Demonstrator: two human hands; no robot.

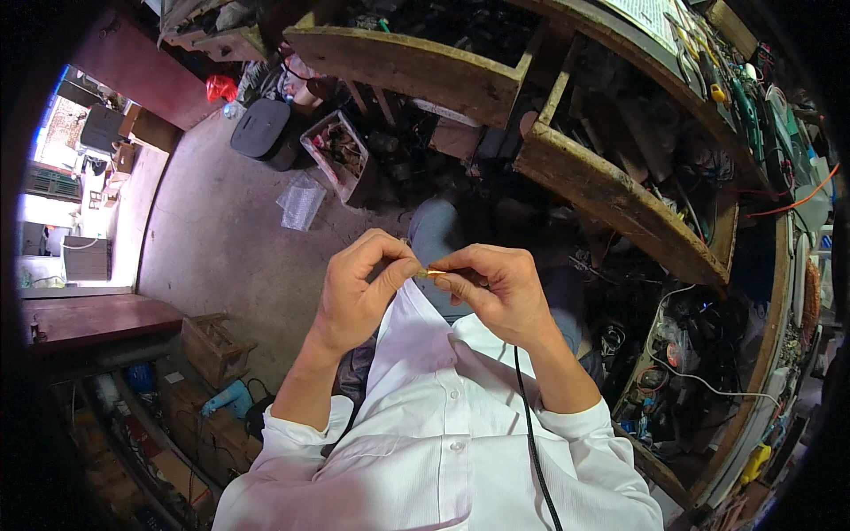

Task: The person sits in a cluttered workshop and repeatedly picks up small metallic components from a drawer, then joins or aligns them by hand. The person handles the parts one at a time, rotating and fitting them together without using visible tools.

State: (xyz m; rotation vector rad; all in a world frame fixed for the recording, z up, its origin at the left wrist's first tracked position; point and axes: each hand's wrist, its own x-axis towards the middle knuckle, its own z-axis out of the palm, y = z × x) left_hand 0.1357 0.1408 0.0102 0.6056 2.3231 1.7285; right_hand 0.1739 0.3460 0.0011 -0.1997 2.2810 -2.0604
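A small yellow-gold piece (431,273) is pinched between my two hands in front of my lap; it is too small to name its kind. My left hand (365,285) grips its left end between thumb and forefinger. From the other side, my right hand (492,288) holds the right end the same way, its other fingers curled in. The fingertips of both hands almost meet and hide most of the piece. A black cord (529,425) hangs below my right hand, over my white shirt.
Open wooden drawers (611,195) full of parts jut out ahead and to the right. A box of scraps (341,159), a dark grey bin (260,128) and bubble wrap (302,202) stand or lie on the floor. At left is a wooden crate (215,349); tools (735,97) crowd the bench.
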